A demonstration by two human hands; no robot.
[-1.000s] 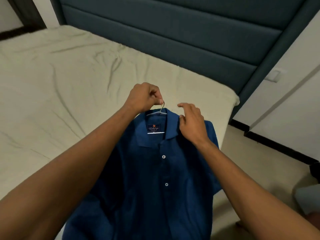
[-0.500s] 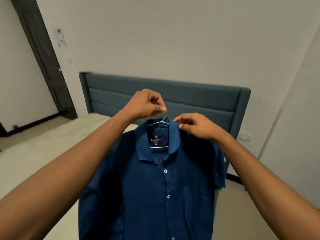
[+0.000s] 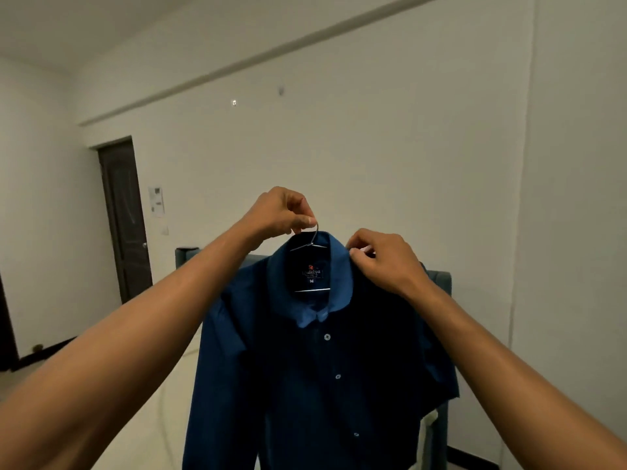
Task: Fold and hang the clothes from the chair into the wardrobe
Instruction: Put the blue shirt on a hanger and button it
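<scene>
Head view, read from the left: a dark door (image 3: 125,218) is seen in the far left wall, with a pale notice (image 3: 156,201) fixed to the wall just beside it. Nearer the middle, the left hand (image 3: 279,213) is raised, its fingers curled and the hook of a wire hanger (image 3: 310,240) pinched between thumb and forefinger. On that hanger a dark blue shirt (image 3: 315,361) is carried — it hangs upright in the air in front of the person, its collar spread open so that the label and the hanger's lower bar are shown inside the neck. The placket is closed, and several pale buttons are seen down the front. Behind the shirt, the top edge of a grey-blue headboard (image 3: 185,257) is partly seen, and pale bedding (image 3: 163,412) lies below it at the lower left. To the right, the collar's edge at the shoulder is pinched by the curled fingers of the right hand (image 3: 383,257). Past that hand, a short sleeve hangs down and a second piece of the headboard is seen — beyond it, a plain pale wall (image 3: 573,232) fills the right side.
</scene>
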